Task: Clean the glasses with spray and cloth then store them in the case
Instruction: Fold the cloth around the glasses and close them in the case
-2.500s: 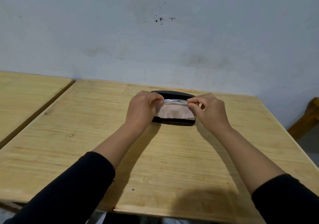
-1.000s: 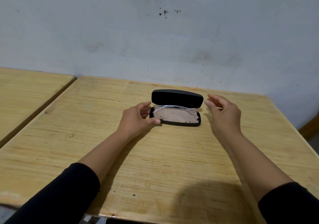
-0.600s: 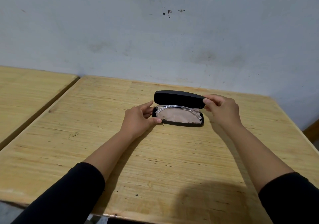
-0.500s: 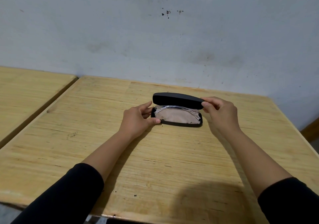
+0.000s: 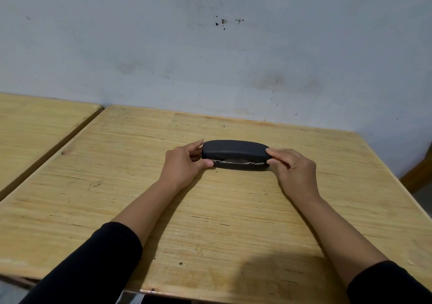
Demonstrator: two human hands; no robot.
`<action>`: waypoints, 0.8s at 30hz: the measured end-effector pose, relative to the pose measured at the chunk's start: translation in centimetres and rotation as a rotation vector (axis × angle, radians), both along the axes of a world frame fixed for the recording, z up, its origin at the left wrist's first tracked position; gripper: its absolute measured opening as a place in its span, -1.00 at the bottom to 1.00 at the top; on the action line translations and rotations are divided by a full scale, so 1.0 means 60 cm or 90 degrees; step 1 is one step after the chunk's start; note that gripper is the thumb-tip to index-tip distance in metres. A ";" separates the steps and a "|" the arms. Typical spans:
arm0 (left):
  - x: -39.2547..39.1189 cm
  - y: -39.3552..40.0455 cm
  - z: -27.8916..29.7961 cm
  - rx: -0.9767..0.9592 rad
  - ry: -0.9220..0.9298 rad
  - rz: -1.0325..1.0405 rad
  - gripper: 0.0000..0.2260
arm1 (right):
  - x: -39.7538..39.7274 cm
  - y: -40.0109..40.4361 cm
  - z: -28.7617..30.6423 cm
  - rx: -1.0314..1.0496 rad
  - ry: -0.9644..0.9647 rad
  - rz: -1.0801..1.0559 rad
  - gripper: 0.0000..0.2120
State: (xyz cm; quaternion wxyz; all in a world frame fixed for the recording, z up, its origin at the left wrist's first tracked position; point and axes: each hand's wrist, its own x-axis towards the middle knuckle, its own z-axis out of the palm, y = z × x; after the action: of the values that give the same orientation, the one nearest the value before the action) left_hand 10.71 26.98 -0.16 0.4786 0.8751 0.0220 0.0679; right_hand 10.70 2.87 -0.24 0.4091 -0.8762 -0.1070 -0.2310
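Note:
A black glasses case (image 5: 235, 152) lies on the wooden table (image 5: 210, 221) towards the back middle. Its lid is lowered almost onto the base, leaving a thin gap along the front. In that gap a sliver of the clear glasses and the pinkish cloth (image 5: 236, 162) shows. My left hand (image 5: 184, 163) holds the case's left end between thumb and fingers. My right hand (image 5: 293, 166) grips the right end, fingers on the lid and thumb at the base. No spray bottle is in view.
A second wooden table (image 5: 39, 126) stands to the left across a narrow gap. A grey wall (image 5: 210, 58) runs directly behind both tables. A brown wooden piece (image 5: 420, 170) shows at the right edge, beyond the table's corner.
The lid has swung down from upright to almost shut under my right hand. My left hand has stayed at the case's left end. Earlier both hands laid the glasses into the case.

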 end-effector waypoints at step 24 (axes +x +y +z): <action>0.017 -0.024 0.002 0.004 -0.072 0.060 -0.52 | 0.013 0.035 0.002 0.115 0.171 -0.148 -0.63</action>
State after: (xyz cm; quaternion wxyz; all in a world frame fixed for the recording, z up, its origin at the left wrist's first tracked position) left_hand 11.74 25.54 -0.03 0.4726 0.8693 0.0357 0.1399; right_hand 11.49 4.97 -0.09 0.4673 -0.8653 0.0720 -0.1663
